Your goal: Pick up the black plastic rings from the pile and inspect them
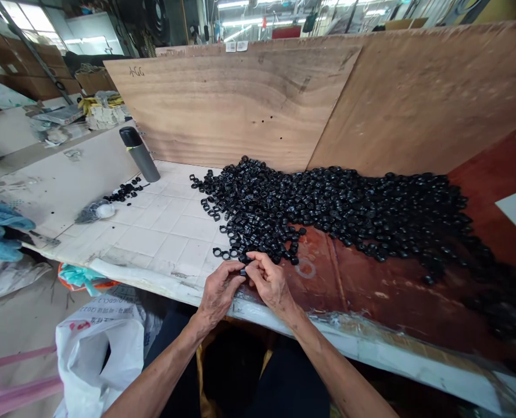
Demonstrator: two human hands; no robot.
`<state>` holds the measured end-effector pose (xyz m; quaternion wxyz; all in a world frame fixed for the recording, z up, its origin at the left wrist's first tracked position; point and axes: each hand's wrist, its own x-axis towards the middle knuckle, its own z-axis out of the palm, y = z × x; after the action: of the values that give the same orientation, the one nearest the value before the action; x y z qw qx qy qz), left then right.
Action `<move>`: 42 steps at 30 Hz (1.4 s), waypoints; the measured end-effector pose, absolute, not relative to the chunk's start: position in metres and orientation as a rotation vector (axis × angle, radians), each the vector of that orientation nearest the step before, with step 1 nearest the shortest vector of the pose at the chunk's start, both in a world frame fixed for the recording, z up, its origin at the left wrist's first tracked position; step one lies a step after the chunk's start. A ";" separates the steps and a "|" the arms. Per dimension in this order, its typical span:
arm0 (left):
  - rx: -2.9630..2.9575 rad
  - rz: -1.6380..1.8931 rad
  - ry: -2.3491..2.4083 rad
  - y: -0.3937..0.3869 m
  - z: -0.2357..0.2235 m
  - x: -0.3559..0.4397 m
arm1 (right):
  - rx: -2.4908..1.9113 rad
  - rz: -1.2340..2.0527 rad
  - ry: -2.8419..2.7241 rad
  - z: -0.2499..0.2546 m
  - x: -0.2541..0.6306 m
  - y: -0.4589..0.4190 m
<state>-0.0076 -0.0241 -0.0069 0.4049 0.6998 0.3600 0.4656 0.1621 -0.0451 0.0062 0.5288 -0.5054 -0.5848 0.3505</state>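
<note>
Close together at the table's front edge, my left hand (219, 288) and my right hand (270, 283) pinch a small black ring-shaped part (243, 271) between their fingertips. Most of that part is covered by the fingers. Just beyond them, several loose black rings (224, 253) lie on the white surface. A large heap of the same black rings (284, 197) spreads from behind my hands across the right side of the table.
A wooden board (240, 104) stands along the table's back. At the left are a dark flask (140, 155), small black pieces (125, 191) and a bag of dark bits (90, 212). Below the edge hangs a white sack (96, 342); a blue towel (0, 223) lies far left.
</note>
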 end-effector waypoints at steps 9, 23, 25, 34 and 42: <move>1.459 1.133 0.937 -0.025 -0.003 -0.006 | -1.169 0.902 -1.454 0.009 0.164 -0.050; 1.601 1.129 0.923 -0.025 -0.001 -0.006 | -1.322 0.667 -1.567 0.006 0.163 -0.047; 1.524 1.145 0.953 -0.026 -0.002 -0.006 | -1.290 0.709 -1.546 0.007 0.164 -0.048; 1.478 1.183 0.989 -0.025 -0.003 -0.006 | -1.250 0.729 -1.559 0.016 0.165 -0.052; 1.363 1.099 0.941 -0.025 0.000 -0.006 | -1.197 0.698 -1.543 0.012 0.164 -0.050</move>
<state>-0.0058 -0.0252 0.0004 0.5455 0.5746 0.3968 0.4635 0.1640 -0.0495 0.0116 0.5088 -0.4969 -0.6407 0.2895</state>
